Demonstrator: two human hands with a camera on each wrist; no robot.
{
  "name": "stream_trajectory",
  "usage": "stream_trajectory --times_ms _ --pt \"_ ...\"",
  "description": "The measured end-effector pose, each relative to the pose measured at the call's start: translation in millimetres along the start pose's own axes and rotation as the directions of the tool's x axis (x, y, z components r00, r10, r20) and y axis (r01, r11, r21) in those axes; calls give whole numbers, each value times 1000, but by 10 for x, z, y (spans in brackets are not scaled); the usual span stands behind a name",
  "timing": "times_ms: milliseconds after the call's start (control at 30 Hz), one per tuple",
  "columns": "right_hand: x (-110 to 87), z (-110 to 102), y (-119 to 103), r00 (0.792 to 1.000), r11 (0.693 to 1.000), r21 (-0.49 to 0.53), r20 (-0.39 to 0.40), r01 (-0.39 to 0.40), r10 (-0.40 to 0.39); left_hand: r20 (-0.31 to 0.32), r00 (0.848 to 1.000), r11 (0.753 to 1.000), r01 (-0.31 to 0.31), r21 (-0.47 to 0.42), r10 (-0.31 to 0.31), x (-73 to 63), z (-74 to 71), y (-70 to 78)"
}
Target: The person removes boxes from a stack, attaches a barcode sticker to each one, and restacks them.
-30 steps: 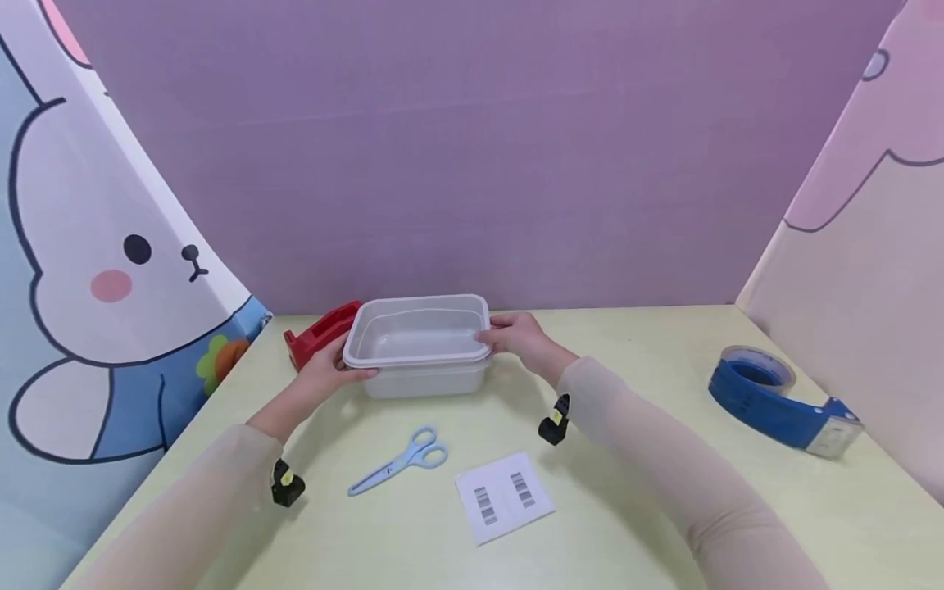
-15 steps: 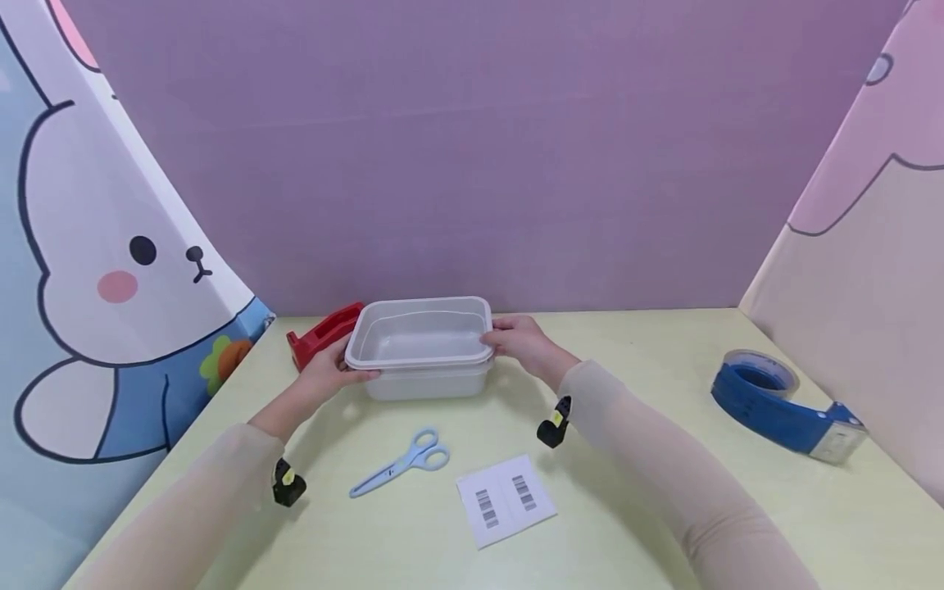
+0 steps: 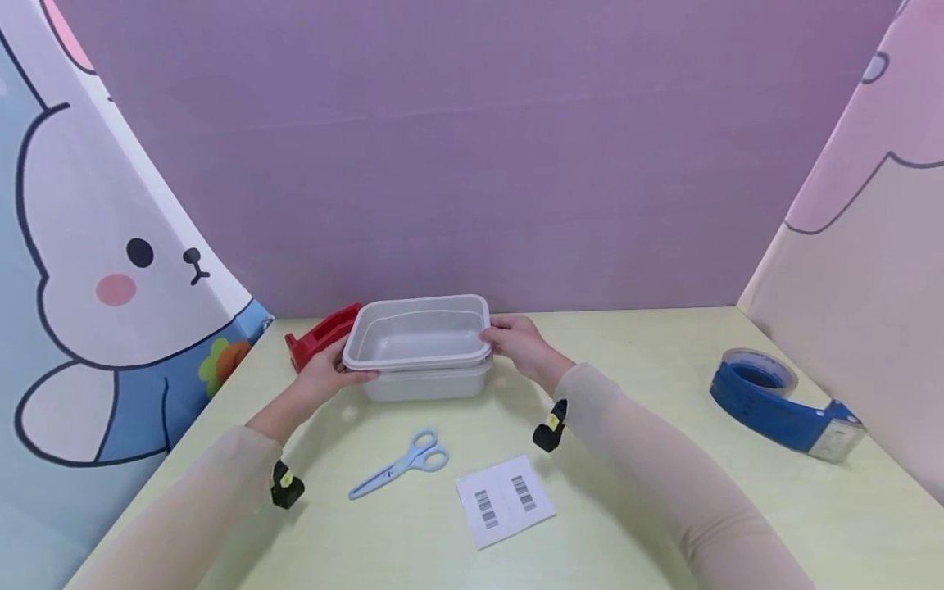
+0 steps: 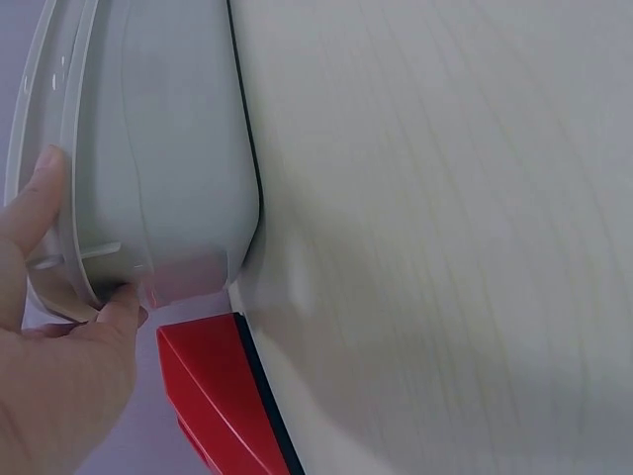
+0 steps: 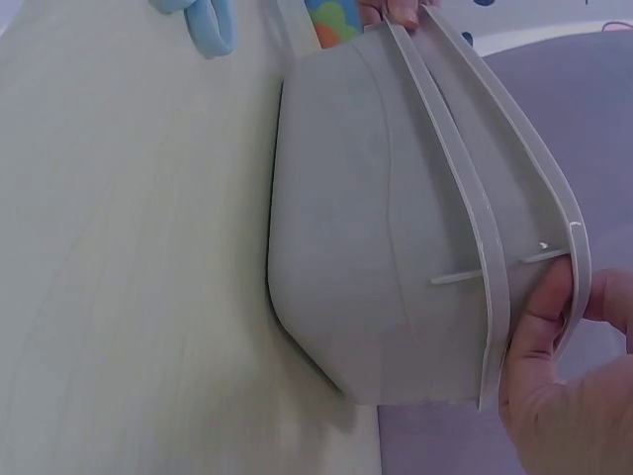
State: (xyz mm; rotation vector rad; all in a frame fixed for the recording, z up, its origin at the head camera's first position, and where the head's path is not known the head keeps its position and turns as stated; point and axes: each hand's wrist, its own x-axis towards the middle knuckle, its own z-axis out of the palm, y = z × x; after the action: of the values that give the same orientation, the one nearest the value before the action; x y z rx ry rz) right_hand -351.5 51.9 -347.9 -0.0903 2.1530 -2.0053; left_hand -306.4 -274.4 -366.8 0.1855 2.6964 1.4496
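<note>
Two pale grey plastic food containers are nested in the middle back of the table. The upper container (image 3: 420,315) sits inside the lower container (image 3: 424,387), with a gap between their rims in the right wrist view. My left hand (image 3: 319,381) grips the left end, its thumb along the front near the rims. At the right end, my right hand (image 3: 525,344) pinches the upper container's rim (image 5: 539,158), thumb on the inside in the head view. The lower container (image 5: 336,228) stands on the table. Some left fingertips are hidden behind the containers.
A red tape dispenser (image 3: 324,334) lies right behind my left hand. In front are light blue scissors (image 3: 401,465) and a white paper (image 3: 506,501) with two barcodes. A blue tape gun (image 3: 774,410) with its roll lies at right. A purple wall (image 3: 501,164) closes the back.
The upper container's rim stands slightly higher above the lower one than before. Both hands keep their hold at the two ends; other things stay put.
</note>
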Motion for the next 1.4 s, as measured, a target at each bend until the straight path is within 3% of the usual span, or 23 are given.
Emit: stream_trajectory --times_ms 500,767,1033,1400 --pt "-56 19 -155 1000 999 37 -24 -5 6 17 1000 1000 7 10 -7 5 -23 -19" --pt "-85 -15 -313 999 998 60 -38 -15 17 47 998 998 45 42 -47 21 -38 -1" --pt "-126 -173 -485 999 998 63 -52 13 -10 41 995 992 91 90 -95 25 -47 10" --pt "-198 -486 -645 997 996 73 -60 50 -45 42 995 994 86 74 -89 50 -51 -16"
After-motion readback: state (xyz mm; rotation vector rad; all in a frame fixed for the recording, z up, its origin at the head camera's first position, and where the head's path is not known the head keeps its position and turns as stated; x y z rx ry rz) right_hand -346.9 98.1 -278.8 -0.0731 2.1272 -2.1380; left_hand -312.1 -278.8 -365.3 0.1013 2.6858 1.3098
